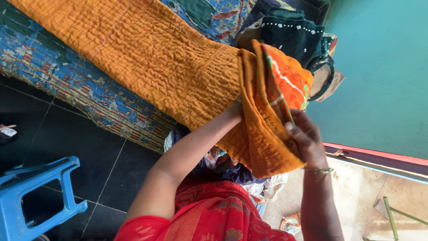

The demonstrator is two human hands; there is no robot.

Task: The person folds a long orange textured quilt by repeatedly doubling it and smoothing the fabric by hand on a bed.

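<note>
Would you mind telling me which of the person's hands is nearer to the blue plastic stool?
Left. The left hand is tucked behind the folded orange quilt, toward the blue plastic stool; the right hand grips the quilt's far edge.

Home bedroom: quilt-covered bed [67, 76], piled clothes [294, 33], blue plastic stool [35, 192], teal wall [383, 67].

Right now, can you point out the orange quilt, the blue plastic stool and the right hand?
orange quilt [147, 53], head view, on its flat stitched middle.
blue plastic stool [26, 178], head view, on its top frame.
right hand [307, 140], head view, on the back of the hand gripping the folded quilt edge.
</note>
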